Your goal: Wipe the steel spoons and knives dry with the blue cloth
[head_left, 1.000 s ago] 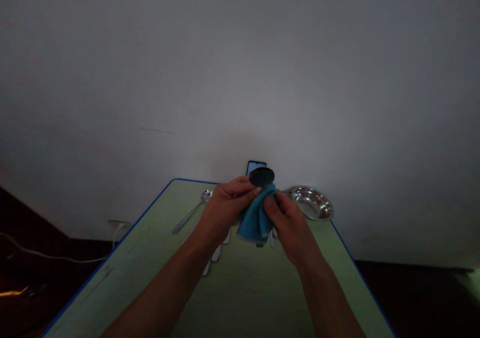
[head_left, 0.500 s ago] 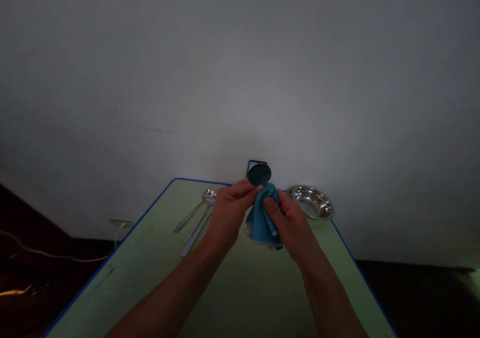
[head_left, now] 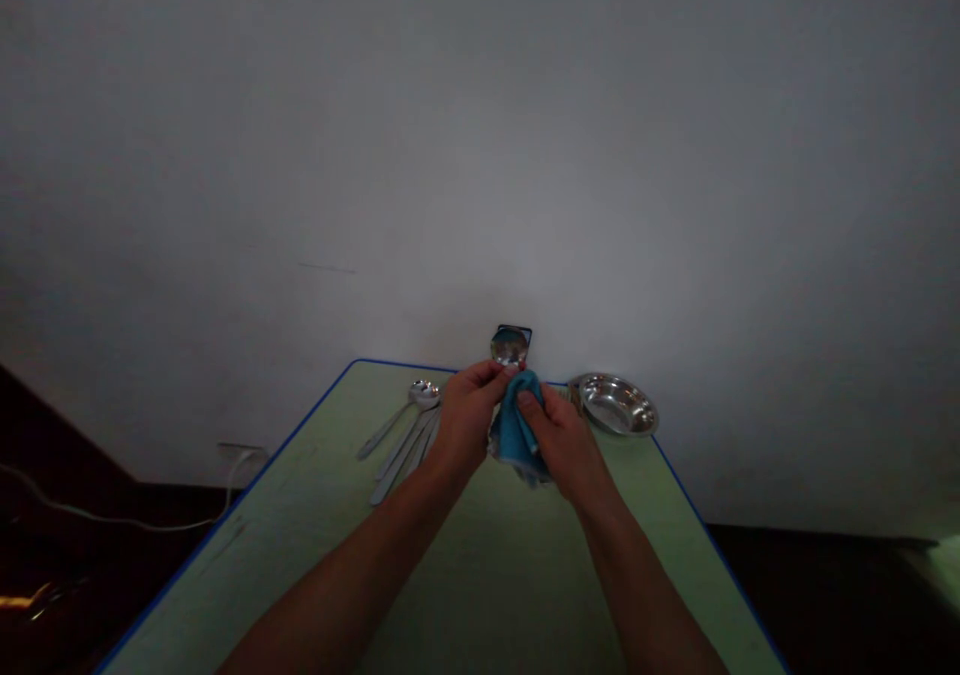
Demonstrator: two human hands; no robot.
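Note:
Above the far half of a green table (head_left: 487,575), both my hands are closed round a blue cloth (head_left: 516,433). A metal spoon stands up out of the cloth, its shiny bowl (head_left: 508,347) showing above my fingers. My left hand (head_left: 466,420) pinches the spoon's neck just under the bowl. My right hand (head_left: 562,440) grips the cloth, which is wrapped round the handle. The handle itself is hidden in the cloth.
Several metal spoons (head_left: 409,433) lie side by side on the table left of my hands. A steel bowl (head_left: 616,403) sits at the far right corner. A phone (head_left: 522,335) leans against the wall behind the raised spoon. A white cable (head_left: 127,520) runs along the dark floor at left.
My hands have moved a little farther from me and closer together. The spoon's bowl turned from a dark face to a shiny one. The cloth is bunched tighter round the handle.

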